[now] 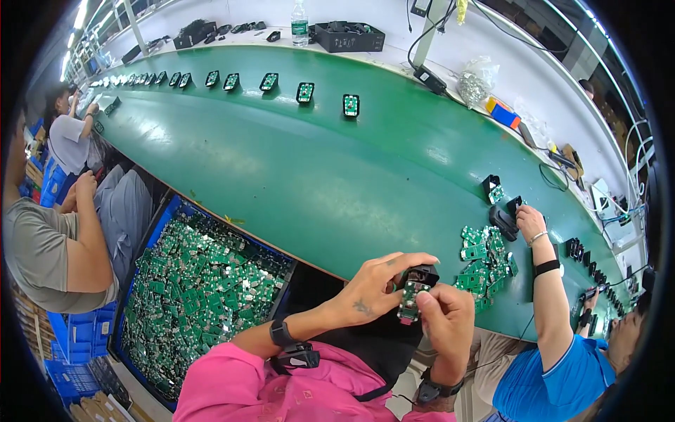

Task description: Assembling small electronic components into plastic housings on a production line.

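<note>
My left hand (375,290) grips a small black plastic housing (424,273) above the table's near edge. A green circuit board (409,301) is pinched by the thumb and fingers of my right hand (450,318), set against the housing's opening. How far it sits inside is hard to see. Right of my hands, a loose pile of green circuit boards (486,264) lies on the green table (281,162).
A blue bin (167,214) full of circuit boards stands at my left. Black housings holding boards (305,93) line the far side. At right, a co-worker's hand (531,224) touches a black housing (515,205). Another person (60,260) sits at left.
</note>
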### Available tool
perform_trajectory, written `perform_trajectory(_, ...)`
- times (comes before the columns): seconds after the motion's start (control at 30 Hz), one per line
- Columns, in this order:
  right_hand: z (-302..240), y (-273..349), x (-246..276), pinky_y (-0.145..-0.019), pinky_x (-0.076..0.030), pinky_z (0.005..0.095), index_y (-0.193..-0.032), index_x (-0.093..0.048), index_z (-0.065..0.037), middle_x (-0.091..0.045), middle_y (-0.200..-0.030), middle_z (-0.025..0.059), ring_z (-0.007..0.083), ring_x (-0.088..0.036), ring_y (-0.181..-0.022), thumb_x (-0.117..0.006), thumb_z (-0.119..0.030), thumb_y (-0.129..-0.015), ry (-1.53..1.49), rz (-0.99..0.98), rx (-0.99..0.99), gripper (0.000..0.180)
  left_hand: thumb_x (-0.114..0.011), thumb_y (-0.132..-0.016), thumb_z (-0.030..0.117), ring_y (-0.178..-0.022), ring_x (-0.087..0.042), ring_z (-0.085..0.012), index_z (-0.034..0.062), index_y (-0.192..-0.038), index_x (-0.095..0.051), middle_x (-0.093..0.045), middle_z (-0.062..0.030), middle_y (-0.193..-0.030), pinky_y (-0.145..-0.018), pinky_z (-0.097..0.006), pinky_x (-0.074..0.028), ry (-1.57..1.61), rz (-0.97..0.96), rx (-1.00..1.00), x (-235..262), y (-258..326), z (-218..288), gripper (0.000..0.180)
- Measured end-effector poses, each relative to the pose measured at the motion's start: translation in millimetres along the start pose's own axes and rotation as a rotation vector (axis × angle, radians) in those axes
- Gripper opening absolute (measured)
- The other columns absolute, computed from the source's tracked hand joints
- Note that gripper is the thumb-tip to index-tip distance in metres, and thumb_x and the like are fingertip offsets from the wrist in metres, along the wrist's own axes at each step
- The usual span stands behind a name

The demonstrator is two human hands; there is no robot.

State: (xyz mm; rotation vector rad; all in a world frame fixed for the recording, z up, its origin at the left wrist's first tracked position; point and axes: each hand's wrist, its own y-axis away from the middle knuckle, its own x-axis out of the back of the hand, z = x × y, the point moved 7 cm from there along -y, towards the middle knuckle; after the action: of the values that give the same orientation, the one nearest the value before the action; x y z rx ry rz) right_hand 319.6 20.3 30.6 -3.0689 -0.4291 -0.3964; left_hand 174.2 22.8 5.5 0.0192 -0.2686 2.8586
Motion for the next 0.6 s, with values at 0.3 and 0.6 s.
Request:
perform_trajectory(0.3, -30, 0, -4, -0.049, -0.038, 0.0347, -0.073, -0.061, 0.001, -0.054, -0.062, 0.0108, 0.0233, -0.051, -0.052, -0.072, -0.010, -0.087, 0.424, 0.257, 0.330, 0.021, -0.046, -0.085, -0.012, -0.108, -0.059, -0.0397, 0.0086, -0.149, -0.038, -0.055, -0.0221, -0.126, -0.093, -0.038, -0.048, -0.144, 0.170, -0.151, 0, 11, 22, 0.068)
perform_trajectory(0.6, -17, -8, 2, -0.046, -0.036, 0.0339, -0.070, -0.060, -0.001, -0.055, -0.060, 0.0093, 0.0218, -0.049, -0.048, -0.074, -0.018, -0.088, 0.510, 0.322, 0.362, 0.029, -0.047, -0.092, -0.002, -0.088, -0.063, -0.0202, 0.0063, -0.143, -0.043, -0.060, -0.0145, -0.114, -0.078, -0.033, -0.052, 0.108, 0.032, 0.019, -4, 9, 7, 0.052)
